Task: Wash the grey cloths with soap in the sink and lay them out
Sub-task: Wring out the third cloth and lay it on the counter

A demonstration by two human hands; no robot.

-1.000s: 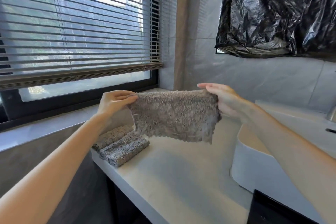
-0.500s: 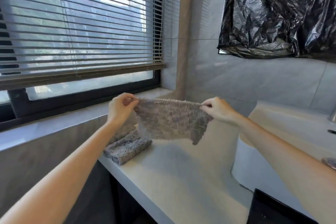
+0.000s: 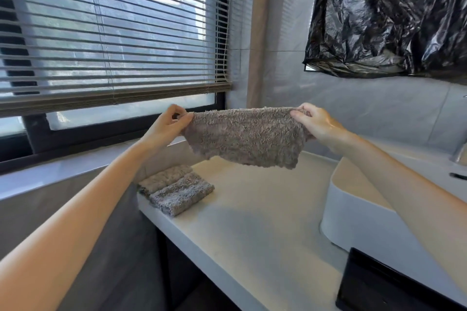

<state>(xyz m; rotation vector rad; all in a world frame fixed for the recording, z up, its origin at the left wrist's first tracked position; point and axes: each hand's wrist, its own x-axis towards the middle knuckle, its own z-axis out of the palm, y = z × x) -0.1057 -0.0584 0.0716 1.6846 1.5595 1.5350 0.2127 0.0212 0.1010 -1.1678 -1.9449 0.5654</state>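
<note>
While the grey cloth [image 3: 245,136] hangs in the air above the far part of the counter [image 3: 252,230], both hands grasp it by its upper edge. The left hand [image 3: 168,125] pinches the upper left corner between the thumb and curled fingers. The right hand [image 3: 312,121] is curled round the upper right corner, with the fabric bunched inside the grip. The cloth is stretched nearly level between the two hands. Its lower edge hangs free and does not touch the counter, and the lower right corner hangs lower than the lower left.

The folded grey cloths [image 3: 177,190] lie at the far left corner of the counter, one overlapping the other, close against the wall below the window sill [image 3: 63,174]. They sit below and to the left of the held cloth, apart from it.

The white sink [image 3: 353,222] stands on the counter at the right, and its rounded wall lies under the right forearm. Part of a metal faucet [image 3: 460,154] shows at the right edge. A black object [image 3: 379,288] occupies the near right corner of the counter; what it is cannot be determined.

A slatted blind [image 3: 113,33] covers most of the window at the left. Crumpled black plastic sheeting [image 3: 391,15] hangs on the wall at the upper right.
</note>
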